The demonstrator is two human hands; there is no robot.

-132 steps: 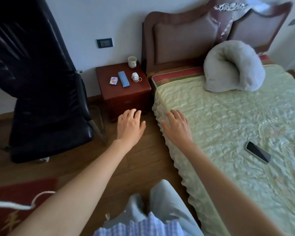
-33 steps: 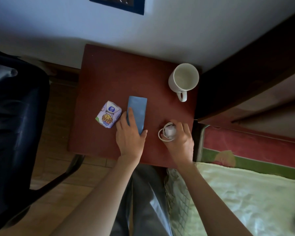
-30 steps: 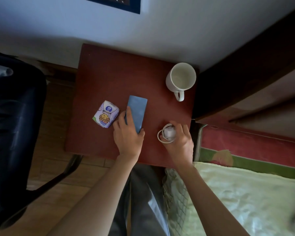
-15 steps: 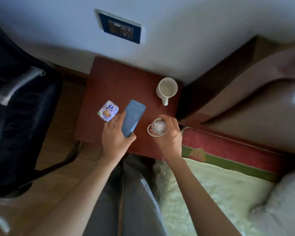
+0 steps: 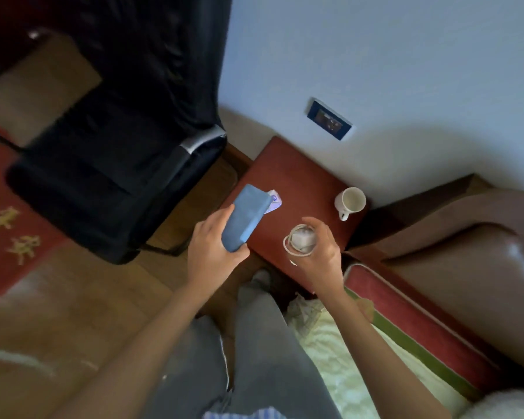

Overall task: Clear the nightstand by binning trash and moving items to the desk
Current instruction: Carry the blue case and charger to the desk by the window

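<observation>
The red-brown nightstand [image 5: 297, 176] stands against the wall beside the bed. My left hand [image 5: 212, 246] grips a flat blue case [image 5: 245, 217], lifted above the nightstand's left edge. My right hand [image 5: 321, 255] holds a white charger with its coiled cable [image 5: 300, 238], raised over the nightstand's front. A small printed packet [image 5: 273, 203] lies on the nightstand, mostly hidden behind the blue case. A white mug [image 5: 349, 202] stands upright at the nightstand's right edge.
A black office chair [image 5: 118, 152] stands close on the left of the nightstand. The bed with a pale green cover [image 5: 345, 352] and its brown headboard [image 5: 466, 261] fills the right. A red rug [image 5: 9, 225] lies on the wooden floor at far left.
Both hands have lifted their items off the nightstand: the left raised the blue case, the right raised the charger. The view has swung left and pulled back, showing more chair and floor.
</observation>
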